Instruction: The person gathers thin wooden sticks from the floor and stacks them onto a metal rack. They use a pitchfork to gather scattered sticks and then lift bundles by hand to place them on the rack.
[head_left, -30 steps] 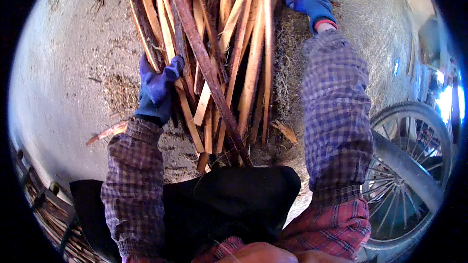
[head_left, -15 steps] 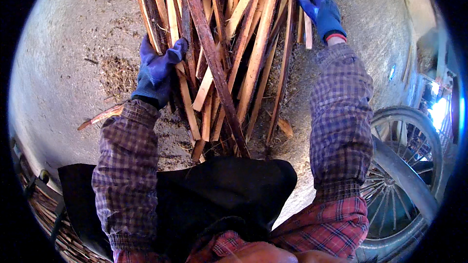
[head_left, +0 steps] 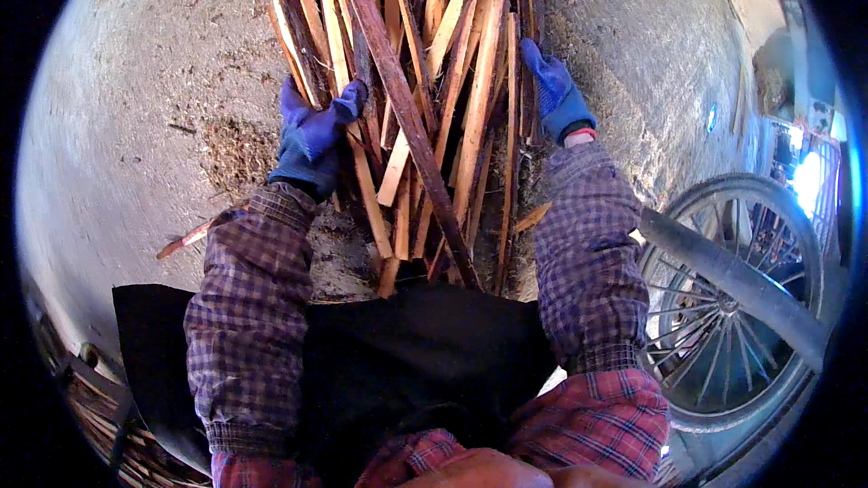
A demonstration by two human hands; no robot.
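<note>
A pile of long, rough wooden strips (head_left: 475,117), some with dark bark, lies on the ground ahead of me. Its strips point away from me, with uneven near ends. My left hand (head_left: 312,140), in a blue-purple glove, is closed around strips at the left side of the pile, thumb on the right. At the right side, my right hand (head_left: 559,95) in a matching glove lies along the outermost strips. Its fingers stretch forward, flat against the pile's edge, not wrapped round anything. One dark barked strip (head_left: 398,95) crosses diagonally over the others.
A spoked wheel (head_left: 728,303) with a grey bar across it stands at the right. Bits of bark and sawdust (head_left: 237,149) litter the ground, and a loose splinter (head_left: 190,239) lies left of my left forearm. More stacked strips (head_left: 95,425) show at the lower left.
My right hand has moved left and nearer to me, against the pile. The right-hand strips lie closer in. My left hand has shifted slightly right, still holding strips.
</note>
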